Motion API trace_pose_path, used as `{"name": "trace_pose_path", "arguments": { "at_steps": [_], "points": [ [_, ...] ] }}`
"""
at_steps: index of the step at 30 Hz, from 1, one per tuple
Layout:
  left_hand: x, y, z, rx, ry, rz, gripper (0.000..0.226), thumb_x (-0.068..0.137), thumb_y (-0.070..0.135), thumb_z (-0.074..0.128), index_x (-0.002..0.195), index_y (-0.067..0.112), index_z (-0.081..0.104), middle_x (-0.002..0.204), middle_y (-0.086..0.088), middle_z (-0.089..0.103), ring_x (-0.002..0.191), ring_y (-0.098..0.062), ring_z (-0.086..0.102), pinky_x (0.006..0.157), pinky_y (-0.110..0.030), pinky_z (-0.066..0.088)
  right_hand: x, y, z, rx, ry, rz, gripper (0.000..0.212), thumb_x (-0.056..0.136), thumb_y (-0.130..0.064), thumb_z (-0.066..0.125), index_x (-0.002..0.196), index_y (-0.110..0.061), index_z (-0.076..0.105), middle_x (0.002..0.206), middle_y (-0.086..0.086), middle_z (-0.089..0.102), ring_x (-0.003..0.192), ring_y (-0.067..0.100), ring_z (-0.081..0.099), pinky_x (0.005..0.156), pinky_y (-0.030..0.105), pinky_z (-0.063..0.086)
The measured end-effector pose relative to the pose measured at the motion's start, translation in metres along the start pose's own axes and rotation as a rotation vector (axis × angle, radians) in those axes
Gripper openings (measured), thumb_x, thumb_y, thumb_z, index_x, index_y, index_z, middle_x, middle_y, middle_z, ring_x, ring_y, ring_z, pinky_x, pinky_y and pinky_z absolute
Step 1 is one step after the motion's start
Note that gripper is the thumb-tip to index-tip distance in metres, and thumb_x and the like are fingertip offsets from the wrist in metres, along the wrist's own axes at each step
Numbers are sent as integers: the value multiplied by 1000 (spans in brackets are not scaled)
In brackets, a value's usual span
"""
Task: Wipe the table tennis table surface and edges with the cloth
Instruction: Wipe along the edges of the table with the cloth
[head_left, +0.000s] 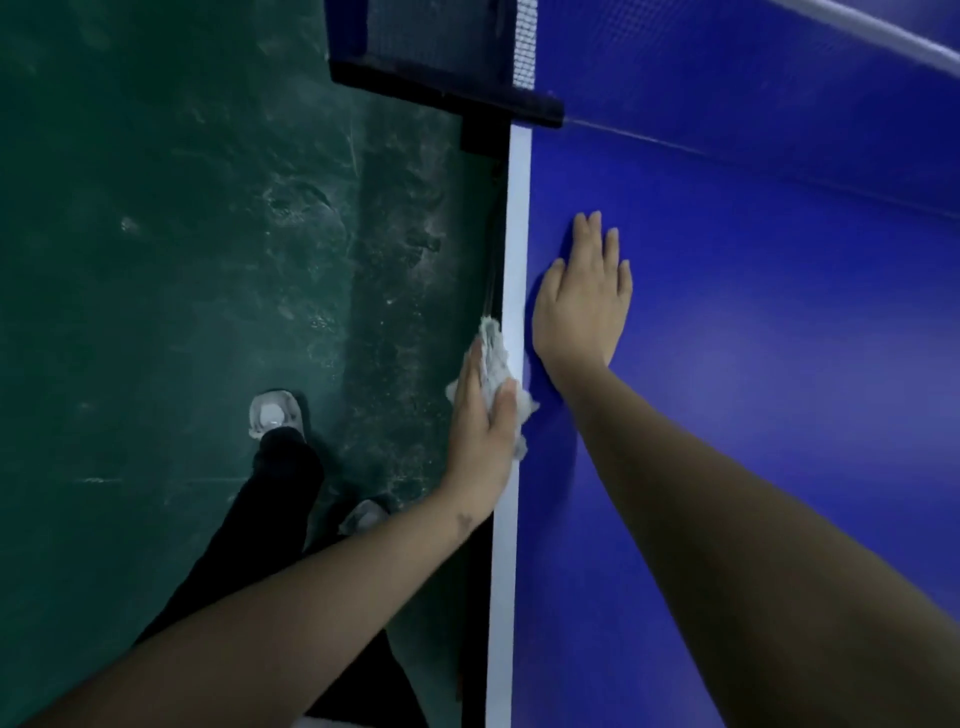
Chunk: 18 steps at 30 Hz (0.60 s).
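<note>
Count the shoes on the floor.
2. The far shoe is on the green floor left of the table; the near shoe, closer to it, is partly hidden by the left forearm.

Left hand (480, 421) grips the cloth (496, 358) against the table (779, 364) edge; right hand (584, 301) rests flat beside it.

table (753, 395): blue top, white edge line | cloth (492, 356): white, crumpled, bunched against the side edge

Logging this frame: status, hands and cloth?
Left hand grips cloth against table edge. Right hand flat on tabletop. Net clamp ahead along edge.
</note>
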<state>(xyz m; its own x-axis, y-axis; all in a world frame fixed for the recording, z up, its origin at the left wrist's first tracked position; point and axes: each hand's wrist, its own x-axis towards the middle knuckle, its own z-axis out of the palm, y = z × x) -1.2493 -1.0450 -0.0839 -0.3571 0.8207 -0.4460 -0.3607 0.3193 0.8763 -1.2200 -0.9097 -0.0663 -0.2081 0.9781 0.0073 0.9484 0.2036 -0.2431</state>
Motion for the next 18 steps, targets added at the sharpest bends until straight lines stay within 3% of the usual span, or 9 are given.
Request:
{"name": "trace_pose_path", "arguments": {
  "at_steps": [3, 7, 10, 14, 16, 18],
  "points": [
    [48, 20, 6, 24, 31, 13, 51, 101, 21, 36, 149, 17, 18, 155, 0, 24, 141, -9, 25, 117, -31, 21, 1, -1, -1, 10, 7, 21, 50, 98, -19, 29, 148, -16, 25, 157, -1, 19, 146, 17, 10, 117, 33, 6],
    [111, 51, 12, 34, 82, -10, 48, 101, 24, 36, 147, 14, 27, 150, -3, 34, 137, -13, 33, 115, -36, 27, 0, -3, -1, -10, -12, 40, 51, 97, -20, 30, 148, -17, 25, 157, -2, 19, 146, 15, 10, 117, 31, 4],
    [154, 75, 16, 55, 85, -21, 47, 101, 27, 37, 145, 12, 30, 146, -5, 41, 132, -16, 41, 111, -33, 32, 0, -4, -2, -13, -22, 56, 52, 96, -20, 31, 147, -17, 27, 156, -2, 21, 145, 15, 11, 117, 30, 4],
    [183, 91, 17, 86, 92, -75, 46, 100, 35, 37, 141, 14, 37, 134, -5, 52, 118, -17, 52, 92, -23, 39, 0, -6, -4, -7, -30, 74, 55, 92, -23, 27, 147, -16, 29, 155, -1, 25, 145, 15, 13, 116, 29, 3],
    [176, 89, 14, 104, 80, -76, 46, 100, 34, 37, 140, 12, 39, 134, -5, 51, 121, -18, 51, 95, -24, 39, 0, -6, -5, -12, -37, 72, 55, 92, -23, 28, 147, -16, 29, 155, -1, 25, 145, 14, 14, 116, 29, 3],
    [161, 85, 8, 141, 38, -55, 46, 101, 29, 36, 143, 10, 35, 143, -7, 45, 130, -19, 43, 107, -32, 34, 1, -6, -5, -20, -33, 72, 55, 92, -23, 28, 146, -15, 30, 154, 0, 27, 145, 15, 16, 117, 30, 5]
  ]
}}
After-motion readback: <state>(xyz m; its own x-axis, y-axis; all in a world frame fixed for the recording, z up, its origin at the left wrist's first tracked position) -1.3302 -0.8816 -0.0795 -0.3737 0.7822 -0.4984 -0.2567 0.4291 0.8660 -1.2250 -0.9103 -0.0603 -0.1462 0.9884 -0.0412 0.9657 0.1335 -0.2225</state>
